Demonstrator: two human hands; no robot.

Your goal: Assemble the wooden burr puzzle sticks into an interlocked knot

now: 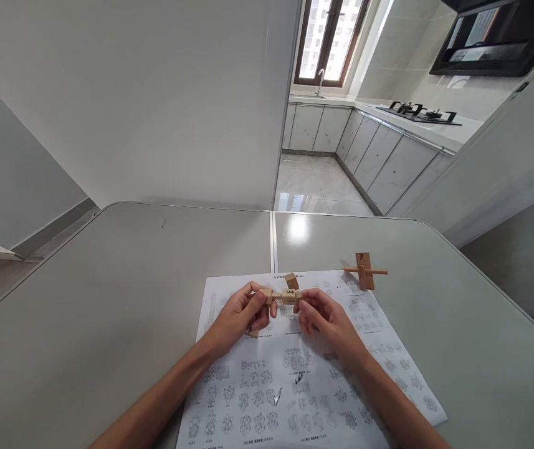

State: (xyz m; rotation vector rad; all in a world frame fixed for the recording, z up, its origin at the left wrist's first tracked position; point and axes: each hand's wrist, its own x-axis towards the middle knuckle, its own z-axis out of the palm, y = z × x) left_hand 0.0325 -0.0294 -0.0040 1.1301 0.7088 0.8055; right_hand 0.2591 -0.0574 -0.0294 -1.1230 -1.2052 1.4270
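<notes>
Pinching one end of a notched wooden piece (288,297), the left hand (240,313) holds it over printed paper (278,349); the right hand (332,318) apparently pinches the other end.

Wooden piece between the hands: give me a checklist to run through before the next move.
1. Left hand has hold of the wooden piece: ok, thumb and fingers grip its left end.
2. Right hand has hold too: ok, fingertips are on its right end.
3. Dark mark on the piece uncovered: ok, it shows between the hands.
4. Small block just beyond is separate from the piece: cannot tell, they overlap in this view.
5. Whole printed sheet uncovered: not ok, the hands hide parts of it.
6. Wooden cross apart from both hands: ok, it lies by the sheet's far right corner.
</notes>
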